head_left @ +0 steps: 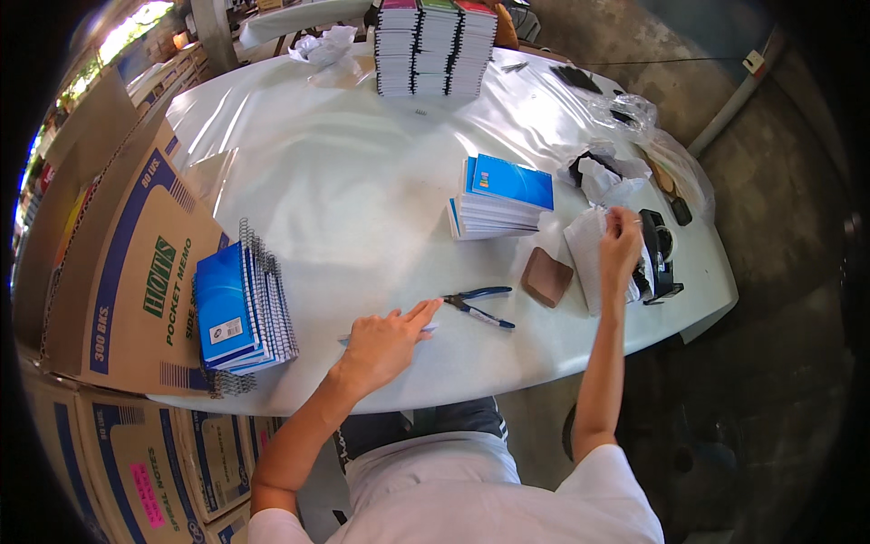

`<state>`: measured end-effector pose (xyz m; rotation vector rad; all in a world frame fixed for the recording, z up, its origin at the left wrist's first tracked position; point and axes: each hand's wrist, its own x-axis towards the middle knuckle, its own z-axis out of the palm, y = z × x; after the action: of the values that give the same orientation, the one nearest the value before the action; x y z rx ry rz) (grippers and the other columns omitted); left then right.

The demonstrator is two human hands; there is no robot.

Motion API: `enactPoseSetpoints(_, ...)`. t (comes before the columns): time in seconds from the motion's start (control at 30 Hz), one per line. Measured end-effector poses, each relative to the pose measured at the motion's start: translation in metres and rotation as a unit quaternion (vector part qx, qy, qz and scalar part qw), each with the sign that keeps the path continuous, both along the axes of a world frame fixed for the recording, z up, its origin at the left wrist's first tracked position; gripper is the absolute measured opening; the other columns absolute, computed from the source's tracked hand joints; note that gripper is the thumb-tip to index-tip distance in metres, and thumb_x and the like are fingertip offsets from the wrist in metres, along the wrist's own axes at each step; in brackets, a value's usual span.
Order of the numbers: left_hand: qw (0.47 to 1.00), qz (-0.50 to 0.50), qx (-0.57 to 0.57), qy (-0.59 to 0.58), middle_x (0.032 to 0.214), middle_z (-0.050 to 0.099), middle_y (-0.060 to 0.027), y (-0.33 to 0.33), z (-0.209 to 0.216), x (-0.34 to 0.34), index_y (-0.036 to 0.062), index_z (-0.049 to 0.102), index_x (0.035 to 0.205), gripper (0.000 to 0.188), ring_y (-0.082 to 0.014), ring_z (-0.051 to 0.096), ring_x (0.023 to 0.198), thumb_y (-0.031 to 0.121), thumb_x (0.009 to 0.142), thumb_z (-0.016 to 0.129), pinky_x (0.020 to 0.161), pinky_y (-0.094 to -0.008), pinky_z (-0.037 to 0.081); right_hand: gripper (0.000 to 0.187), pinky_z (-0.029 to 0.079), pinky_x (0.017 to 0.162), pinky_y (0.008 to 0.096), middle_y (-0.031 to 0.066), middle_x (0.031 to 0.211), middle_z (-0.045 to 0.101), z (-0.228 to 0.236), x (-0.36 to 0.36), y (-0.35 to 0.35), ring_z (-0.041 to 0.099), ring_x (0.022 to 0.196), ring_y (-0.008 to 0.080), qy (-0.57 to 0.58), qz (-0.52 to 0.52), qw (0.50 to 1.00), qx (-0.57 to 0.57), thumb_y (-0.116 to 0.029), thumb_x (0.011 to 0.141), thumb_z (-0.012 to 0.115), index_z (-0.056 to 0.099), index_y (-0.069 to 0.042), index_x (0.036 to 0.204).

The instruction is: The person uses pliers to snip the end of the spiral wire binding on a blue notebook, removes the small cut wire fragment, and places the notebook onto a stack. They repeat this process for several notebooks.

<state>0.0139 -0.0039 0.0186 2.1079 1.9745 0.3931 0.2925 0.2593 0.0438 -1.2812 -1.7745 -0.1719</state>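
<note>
Two bare hands are in view: the left hand [385, 340] and the right hand [621, 240]. One pair of blue-handled pliers [478, 306] lies just right of the left hand. One brown pad [547, 276] sits just left of the right hand. One black tape dispenser [660, 258] stands just right of the right hand. There are three groups of notebooks: one blue spiral stack [243, 304] left of the left hand, one blue-covered stack [501, 197] up-left of the right hand, and one tall block of three stacks side by side [435, 45] far beyond both hands. Several cardboard boxes [136, 272] stand left of the left hand; their exact number cannot be told.
</note>
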Motion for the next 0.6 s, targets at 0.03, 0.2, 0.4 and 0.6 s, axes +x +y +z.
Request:
enactPoseSetpoints(0.03, 1.000, -0.009, -0.012, 0.000, 0.108, 0.070, -0.0084, 0.003, 0.000, -0.002, 0.0205, 0.042, 0.145, 0.053, -0.0304, 0.070, 0.082, 0.026, 0.095, 0.058, 0.069, -0.0462, 0.055, 0.017, 0.049, 0.079, 0.0462, 0.0184, 0.091, 0.066, -0.002, 0.021, 0.019, 0.063, 0.089, 0.0391, -0.092, -0.095, 0.991, -0.006, -0.010, 0.083, 0.068, 0.065, -0.001, 0.098)
enactPoseSetpoints(0.2, 1.000, -0.018, -0.011, -0.010, 0.105, 0.070, -0.0093, 0.010, -0.004, -0.004, 0.0196, 0.041, 0.146, 0.053, -0.0303, 0.069, 0.081, 0.026, 0.096, 0.057, 0.067, -0.0448, 0.054, 0.019, 0.051, 0.081, 0.0480, 0.0216, 0.091, 0.068, -0.033, 0.070, 0.071, 0.065, 0.091, 0.0398, -0.234, -0.030, 0.959, -0.156, -0.019, 0.083, 0.068, 0.067, -0.002, 0.092)
enactPoseSetpoints(0.4, 1.000, -0.015, 0.015, 0.011, 0.110, 0.069, -0.0095, 0.007, -0.007, -0.004, 0.0173, 0.039, 0.147, 0.055, -0.0293, 0.069, 0.080, 0.028, 0.096, 0.058, 0.065, -0.0432, 0.055, 0.009, 0.050, 0.076, 0.0496, 0.0189, 0.089, 0.067, 0.002, 0.053, 0.049, 0.065, 0.089, 0.0393, -0.180, -0.078, 0.975, -0.101, -0.011, 0.088, 0.063, 0.065, -0.003, 0.091)
enactPoseSetpoints(0.6, 0.996, -0.006, 0.080, 0.028, 0.117, 0.068, -0.0084, 0.005, -0.012, -0.006, 0.0147, 0.041, 0.146, 0.056, -0.0282, 0.070, 0.084, 0.035, 0.096, 0.057, 0.062, -0.0406, 0.056, 0.023, 0.050, 0.072, 0.0425, 0.0137, 0.087, 0.065, 0.050, 0.005, -0.008, 0.065, 0.086, 0.0345, -0.116, 0.100, 0.988, 0.009, 0.000, 0.086, 0.063, 0.071, -0.005, 0.107)
